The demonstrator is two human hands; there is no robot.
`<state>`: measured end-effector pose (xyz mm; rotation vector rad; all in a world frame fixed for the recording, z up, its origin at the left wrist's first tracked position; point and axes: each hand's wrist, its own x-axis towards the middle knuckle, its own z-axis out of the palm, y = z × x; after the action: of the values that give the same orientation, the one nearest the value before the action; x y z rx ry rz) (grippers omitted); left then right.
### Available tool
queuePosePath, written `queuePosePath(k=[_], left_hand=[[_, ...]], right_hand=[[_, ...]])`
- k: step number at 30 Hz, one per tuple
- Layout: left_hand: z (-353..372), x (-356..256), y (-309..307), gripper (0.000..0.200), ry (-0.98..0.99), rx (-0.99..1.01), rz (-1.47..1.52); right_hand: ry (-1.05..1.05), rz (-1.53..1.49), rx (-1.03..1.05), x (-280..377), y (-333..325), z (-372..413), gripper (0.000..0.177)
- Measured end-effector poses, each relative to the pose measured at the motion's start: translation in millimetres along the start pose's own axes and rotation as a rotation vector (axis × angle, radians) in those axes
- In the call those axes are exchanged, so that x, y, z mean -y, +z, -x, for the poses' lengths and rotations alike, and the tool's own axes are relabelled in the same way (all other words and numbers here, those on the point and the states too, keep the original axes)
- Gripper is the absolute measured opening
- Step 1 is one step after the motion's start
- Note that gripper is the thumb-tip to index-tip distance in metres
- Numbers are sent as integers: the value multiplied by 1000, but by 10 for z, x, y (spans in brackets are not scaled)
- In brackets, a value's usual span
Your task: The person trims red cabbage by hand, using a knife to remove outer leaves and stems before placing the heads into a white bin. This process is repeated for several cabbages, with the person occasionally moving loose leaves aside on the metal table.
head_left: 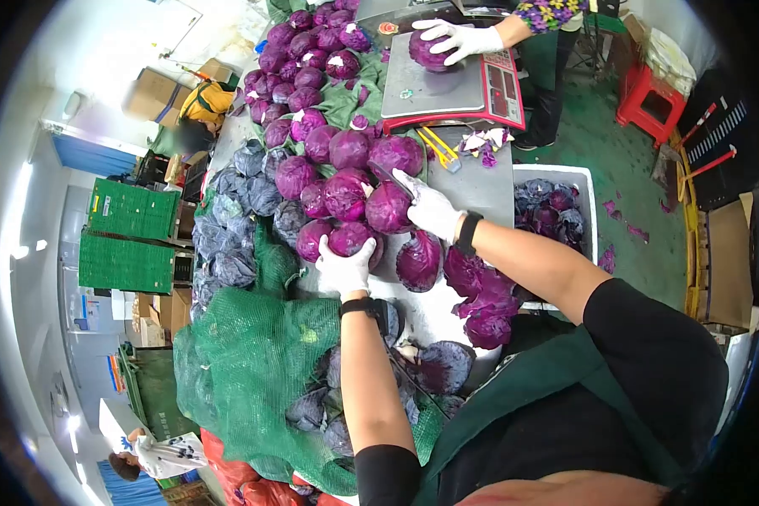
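Observation:
My left hand [346,268], in a white glove, grips a red cabbage [352,238] from the near side, with thumb and fingers on either side of it. My right hand [434,211], also gloved, is closed around a knife [384,172]; its dark blade points up and left, and the handle is hidden in my palm. The right hand lies against another peeled red cabbage [388,208]. Shiny purple cabbages [350,150] cluster just beyond both hands. Loose purple outer leaves [417,261] lie between my arms.
Duller, unpeeled cabbages [232,215] and green mesh sacking [253,363] fill the left side. A co-worker's gloved hand [460,40] rests on a cabbage on the red scale [438,93]. A white bin [593,219] of leaves stands right. A yellow-handled tool [438,150] lies near the scale.

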<state>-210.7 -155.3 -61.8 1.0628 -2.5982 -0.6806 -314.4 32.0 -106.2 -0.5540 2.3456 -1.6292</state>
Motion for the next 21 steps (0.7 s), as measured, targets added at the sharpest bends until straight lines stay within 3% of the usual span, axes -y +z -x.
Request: queuePosePath(k=[2, 3, 4, 5, 6, 8, 10, 11, 12, 14, 16, 17, 18, 20, 21], left_hand=[[-96, -43, 19, 111, -42, 18, -109], [-114, -79, 6, 110, -75, 27, -119], [-172, 0, 27, 109, -19, 27, -15], [-187, 99, 32, 111, 71, 30, 94], [-190, 189, 19, 110, 166, 6, 185], [91, 40, -242, 100, 156, -87, 93], [535, 63, -443, 100, 324, -108, 102], [861, 3, -604, 102, 377, 80, 178], [1227, -32, -706, 103, 429, 270, 252], [1943, 138, -665, 106, 497, 383, -131], [2383, 243, -607, 106, 391, 474, -400], [2467, 462, -423, 107, 470, 430, -352], [2550, 652, -267, 107, 548, 386, -303], [2606, 522, -215, 109, 545, 369, -294], [2608, 457, -151, 108, 546, 389, -234]], right_hand=[[-165, 189, 35, -95, -21, -201, 75], [-452, 300, -55, -315, 61, -348, 68], [-285, 196, 62, -14, -143, -272, 62], [-557, 517, 27, -143, -164, -328, 56], [-300, 642, 208, 125, -318, -280, 50], [-451, 436, -231, 289, -375, 19, 41], [-549, -69, -115, 425, -408, 397, 45], [-645, -81, 33, 319, -306, 546, 51], [-551, -123, 290, 159, -198, 706, 51], [-591, 526, 458, 170, -110, 876, 55], [-577, 673, 464, -12, -7, 887, 59], [-565, 706, 517, -52, 4, 902, 61], [-740, 721, 404, -230, 57, 919, 45], [-559, 621, 576, -196, -25, 1030, 35], [-624, 460, 433, -336, -69, 1163, 27]])
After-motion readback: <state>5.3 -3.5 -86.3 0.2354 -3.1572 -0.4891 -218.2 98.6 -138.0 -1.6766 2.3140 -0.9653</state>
